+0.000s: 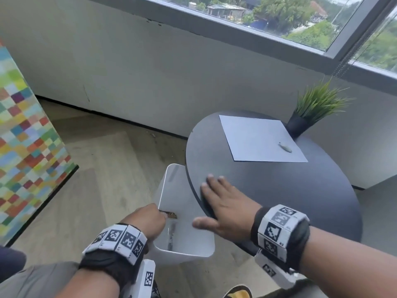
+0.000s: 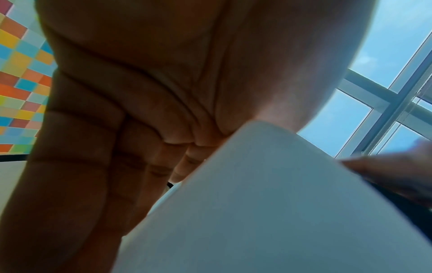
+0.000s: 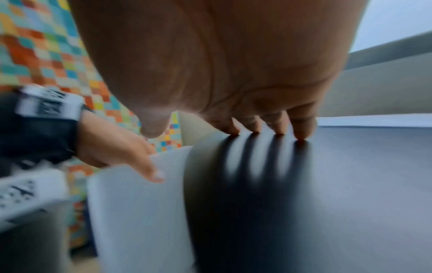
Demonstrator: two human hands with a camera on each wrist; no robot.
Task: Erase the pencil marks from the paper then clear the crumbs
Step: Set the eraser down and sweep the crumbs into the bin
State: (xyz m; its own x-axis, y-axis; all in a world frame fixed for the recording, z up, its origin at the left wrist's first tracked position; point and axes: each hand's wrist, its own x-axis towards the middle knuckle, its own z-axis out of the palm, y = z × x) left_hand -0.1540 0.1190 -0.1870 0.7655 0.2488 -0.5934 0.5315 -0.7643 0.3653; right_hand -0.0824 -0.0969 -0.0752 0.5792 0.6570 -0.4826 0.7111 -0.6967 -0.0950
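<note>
A white sheet of paper (image 1: 257, 138) lies at the far side of the round dark table (image 1: 290, 190), with a small grey oblong thing (image 1: 285, 147) on its right part. My right hand (image 1: 217, 198) lies flat on the table's near left edge, and its straight fingertips (image 3: 278, 127) touch the top. My left hand (image 1: 153, 215) grips the rim of a white bin (image 1: 184, 233), which it holds just below that edge. In the left wrist view my fingers (image 2: 149, 166) curl over the bin's wall (image 2: 257, 212). No crumbs are visible on the table.
A potted grass plant (image 1: 311, 112) stands at the table's back right by the window wall. A panel (image 1: 25, 147) of coloured squares leans at the left. Wood floor (image 1: 103, 179) lies between the panel and the table. A brown scrap (image 1: 170, 215) lies inside the bin.
</note>
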